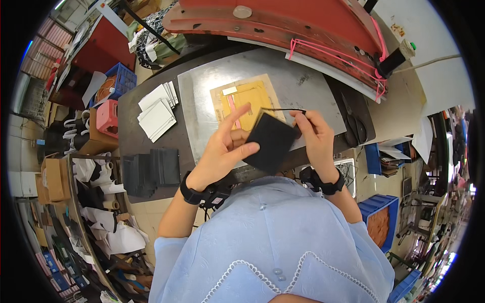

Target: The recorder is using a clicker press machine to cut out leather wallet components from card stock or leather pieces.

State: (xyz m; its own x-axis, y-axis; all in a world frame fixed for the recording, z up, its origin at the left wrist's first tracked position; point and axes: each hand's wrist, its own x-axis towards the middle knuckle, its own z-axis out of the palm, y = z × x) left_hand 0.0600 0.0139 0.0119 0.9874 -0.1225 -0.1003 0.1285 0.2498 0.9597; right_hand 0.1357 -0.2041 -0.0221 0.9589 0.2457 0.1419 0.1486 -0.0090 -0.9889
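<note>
In front of my chest, a black rectangular piece (273,144) is held tilted above the table's near edge. My left hand (222,149) grips its left side, thumb on the face and index finger stretched out. At the upper right corner my right hand (317,136) has thumb and fingers pinched together on a thin black strip (284,109) that runs along the top edge. A yellowish edge shows at the piece's upper left. Beyond the hands, a yellow template board (260,87) with a pink strip lies on a grey metal plate (199,86).
White cards (157,120) and stacked black pieces (164,167) lie on the table at left. A red machine (313,22) with pink cord overhangs the far side. Black-handled scissors (358,130) rest at right. Blue crates (390,201) stand lower right; a shelf of rolls (108,189) stands left.
</note>
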